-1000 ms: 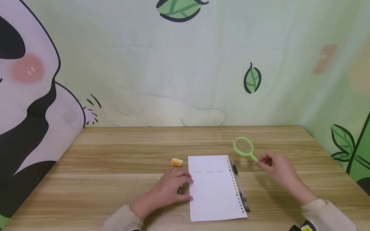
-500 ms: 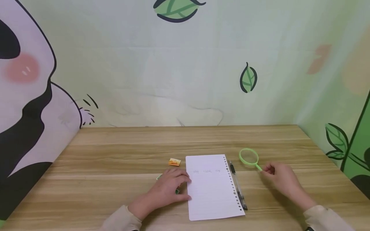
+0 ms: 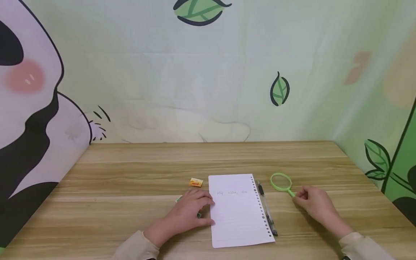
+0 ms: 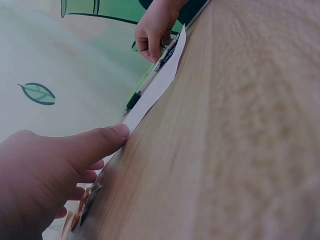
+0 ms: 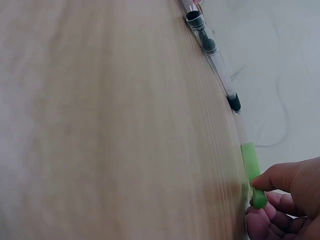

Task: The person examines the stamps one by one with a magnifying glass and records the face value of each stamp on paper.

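My right hand (image 3: 316, 202) pinches the end of a green magnifying glass (image 3: 289, 189) by its handle, to the right of the paper. In the right wrist view, thumb and fingers close on the green handle (image 5: 251, 162), low over the tabletop. My left hand (image 3: 190, 207) rests at the left edge of a lined, hole-punched sheet of paper (image 3: 240, 220), thumb and fingertips on that edge. Handwriting runs across the sheet's upper part. Small cards or packets with green corners (image 3: 199, 215) lie under the left hand, mostly hidden.
A pen (image 3: 267, 209) with a black grip lies along the paper's right, perforated edge. One small orange-and-yellow packet (image 3: 196, 182) sits beyond the left hand. The wooden table (image 3: 146, 166) meets a printed backdrop (image 3: 195, 79) at its far edge.
My right hand has brought the magnifying glass down and nearer to me, from above the table towards its surface. The left hand stays put at the paper.
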Demonstrator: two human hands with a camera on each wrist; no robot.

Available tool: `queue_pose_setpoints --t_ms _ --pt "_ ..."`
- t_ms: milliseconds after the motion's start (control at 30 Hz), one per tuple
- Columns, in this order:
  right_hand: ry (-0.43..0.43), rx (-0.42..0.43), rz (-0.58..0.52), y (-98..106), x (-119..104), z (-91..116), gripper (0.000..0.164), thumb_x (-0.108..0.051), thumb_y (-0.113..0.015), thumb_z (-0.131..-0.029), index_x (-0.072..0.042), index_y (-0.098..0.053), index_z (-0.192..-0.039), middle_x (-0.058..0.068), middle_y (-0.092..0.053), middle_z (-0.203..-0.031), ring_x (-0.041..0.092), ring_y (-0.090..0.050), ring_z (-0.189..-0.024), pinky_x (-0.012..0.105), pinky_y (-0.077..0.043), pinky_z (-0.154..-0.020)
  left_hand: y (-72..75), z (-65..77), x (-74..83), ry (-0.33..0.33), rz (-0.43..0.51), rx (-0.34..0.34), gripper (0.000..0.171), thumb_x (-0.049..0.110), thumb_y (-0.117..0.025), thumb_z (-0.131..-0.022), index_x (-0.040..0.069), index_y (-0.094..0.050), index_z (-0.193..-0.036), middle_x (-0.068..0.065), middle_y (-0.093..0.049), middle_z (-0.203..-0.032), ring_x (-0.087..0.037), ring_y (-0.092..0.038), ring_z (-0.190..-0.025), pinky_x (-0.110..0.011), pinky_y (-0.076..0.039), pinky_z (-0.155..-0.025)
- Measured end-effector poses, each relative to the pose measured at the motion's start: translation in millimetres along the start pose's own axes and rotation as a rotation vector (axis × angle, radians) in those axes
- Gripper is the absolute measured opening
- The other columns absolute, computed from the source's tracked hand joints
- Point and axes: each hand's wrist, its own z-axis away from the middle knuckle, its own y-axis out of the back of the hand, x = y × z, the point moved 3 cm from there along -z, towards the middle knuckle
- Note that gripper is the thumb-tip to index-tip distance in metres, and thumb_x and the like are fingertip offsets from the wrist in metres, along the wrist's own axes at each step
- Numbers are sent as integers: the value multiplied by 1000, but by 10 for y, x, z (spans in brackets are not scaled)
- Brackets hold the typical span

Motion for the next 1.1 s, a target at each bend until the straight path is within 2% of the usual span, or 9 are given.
queue_pose_setpoints --t_ms 100,333,600,800,1000,1100 --pt "-8 -16 -5 -6 -3 -1 13 -14 -71 -80 -3 -64 -79 0 -62 -68 10 -50 -61 23 -39 -54 7 4 3 0 1 2 41 41 -78 -76 15 -68 -107 4 -63 -114 -19 -52 -115 -44 -40 -105" --pt "-72 -85 -88 -34 -16 22 12 -11 -68 -82 -2 -60 -80 3 -60 -68 12 -51 -44 25 -45 -40 10 16 2 2 9 3 43 43 -78 -76 15 -68 -107 4 -62 -115 -20 -52 -116 -44 -40 -105" --pt "-60 -96 -91 -42 -30 18 14 -14 -68 -82 -4 -59 -78 2 -60 -68 11 -51 -44 24 -46 -39 8 13 -9 5 7 4 41 40 -79 -76 15 -68 -107 4 -62 -114 -20 -52 -115 -43 -40 -104" --pt "-60 -97 -83 -43 -31 15 16 -16 -69 -82 -4 -60 -79 2 -61 -69 11 -52 -49 24 -47 -42 8 14 -10 6 13 5 41 40 -79 -76 15 -68 -106 4 -62 -114 -19 -52 -115 -43 -40 -104" --pt "-43 -76 14 29 -38 13 20 -27 -70 -83 -8 -63 -80 -1 -61 -70 11 -49 -61 26 -40 -56 1 5 -5 -1 2 -3 41 42 -78 -76 15 -68 -107 5 -62 -114 -19 -52 -115 -42 -41 -104" --pt "-36 -68 25 83 -62 0 21 -27 -67 -85 -7 -63 -84 0 -62 -72 12 -51 -64 27 -41 -59 9 7 2 -3 1 0 41 42 -78 -76 15 -68 -106 5 -62 -114 -18 -52 -115 -42 -41 -103"
